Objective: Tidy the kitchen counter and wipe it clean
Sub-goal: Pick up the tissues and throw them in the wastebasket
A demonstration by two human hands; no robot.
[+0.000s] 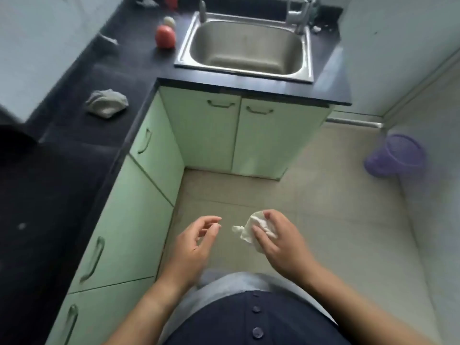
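Right hand grips crumpled tissue, likely bound for bin; left hand loosely open, empty.

No readable text anywhere, no label, brand, number or sign on counter, cabinets, sink or bin, picture too blurred for lettering

Seen from above: right hand closed around a crumpled white tissue, left hand just beside it with fingers loosely curled and holding nothing, both over the tiled floor. Along the dark L-shaped counter: a crumpled grey cloth, a red rounded object beside the steel sink. Below, pale green cabinets; at right on the floor, a purple bin.
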